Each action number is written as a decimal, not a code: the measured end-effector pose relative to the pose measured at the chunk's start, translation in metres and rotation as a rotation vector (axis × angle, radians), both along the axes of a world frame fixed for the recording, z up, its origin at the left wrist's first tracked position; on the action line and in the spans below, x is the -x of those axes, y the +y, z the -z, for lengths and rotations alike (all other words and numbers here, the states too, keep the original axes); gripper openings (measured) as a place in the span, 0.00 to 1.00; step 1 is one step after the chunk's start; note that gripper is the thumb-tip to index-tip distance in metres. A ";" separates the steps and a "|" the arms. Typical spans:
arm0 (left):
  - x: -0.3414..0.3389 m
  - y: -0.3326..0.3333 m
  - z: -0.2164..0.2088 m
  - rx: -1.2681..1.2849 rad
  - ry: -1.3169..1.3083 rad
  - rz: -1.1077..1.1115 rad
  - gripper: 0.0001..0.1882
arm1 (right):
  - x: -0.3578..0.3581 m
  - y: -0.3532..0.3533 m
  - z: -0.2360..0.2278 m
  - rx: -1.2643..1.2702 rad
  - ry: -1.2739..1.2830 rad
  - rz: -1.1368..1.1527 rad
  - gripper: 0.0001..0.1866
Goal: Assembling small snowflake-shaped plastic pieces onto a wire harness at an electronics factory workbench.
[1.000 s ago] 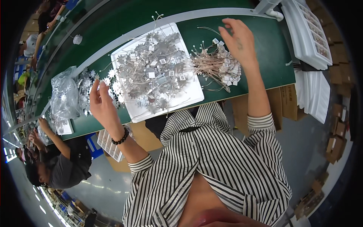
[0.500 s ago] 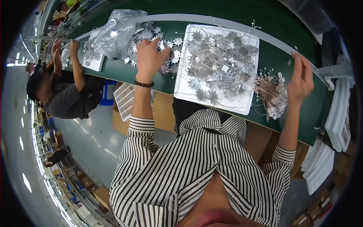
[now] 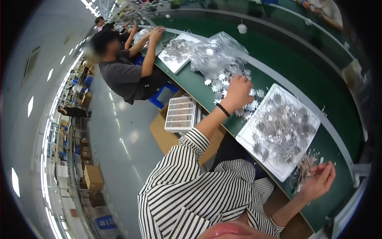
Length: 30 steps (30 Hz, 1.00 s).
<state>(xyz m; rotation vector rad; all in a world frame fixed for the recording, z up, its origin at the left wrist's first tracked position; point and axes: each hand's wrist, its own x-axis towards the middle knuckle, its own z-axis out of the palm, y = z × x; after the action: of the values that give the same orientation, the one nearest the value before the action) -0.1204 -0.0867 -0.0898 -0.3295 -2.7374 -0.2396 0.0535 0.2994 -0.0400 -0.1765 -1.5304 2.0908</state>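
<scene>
My left hand (image 3: 238, 92), with a dark bead bracelet on its wrist, is over a pile of shiny silver star-shaped metal pieces (image 3: 219, 85). Its fingers bend down toward the pieces, the thumb apart from them; nothing shows in its grasp. At the right, my right hand (image 3: 320, 183) is closed, thumb against fingers, beside a bundle of thin wired parts with small white ends (image 3: 305, 167). What it holds, if anything, is too small to make out. Between my hands lies a white foam tray (image 3: 248, 141), heaped with star pieces joined to wires (image 3: 282, 123).
A clear plastic bag (image 3: 219, 53) lies beyond the star pile. Farther left, a co-worker (image 3: 121, 71) works at another white tray (image 3: 175, 67). A metal rail (image 3: 274, 77) borders the green bench. Below stand a cardboard box (image 3: 161, 135) and stacked compartment trays (image 3: 181, 113).
The view has swung toward the left, showing more of the aisle and co-worker. My left hand stays over the star pile, its fingers more bent. My right hand is lower, close to the wired bundle.
</scene>
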 end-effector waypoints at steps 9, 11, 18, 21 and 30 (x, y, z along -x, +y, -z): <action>-0.013 0.016 -0.032 -0.783 0.119 0.006 0.22 | -0.001 -0.022 0.003 -0.034 -0.208 0.148 0.13; -0.046 0.027 -0.082 -1.083 0.053 -0.091 0.22 | 0.010 -0.057 -0.015 -0.326 -0.162 0.101 0.11; -0.090 0.084 -0.106 -1.571 -0.365 0.153 0.24 | 0.037 -0.132 -0.063 -0.716 0.176 -0.048 0.07; -0.108 0.089 -0.114 -1.557 -0.392 0.174 0.25 | 0.042 -0.146 -0.060 -0.723 0.240 -0.041 0.09; -0.123 0.091 -0.110 -1.351 -0.173 0.152 0.24 | 0.042 -0.156 -0.060 -1.037 0.337 0.017 0.12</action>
<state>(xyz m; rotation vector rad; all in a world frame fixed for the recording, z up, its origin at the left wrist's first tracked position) 0.0024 0.0044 0.0201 -0.1042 -2.0472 -2.0146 0.0117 0.1435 0.0203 0.5062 -2.1251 1.0091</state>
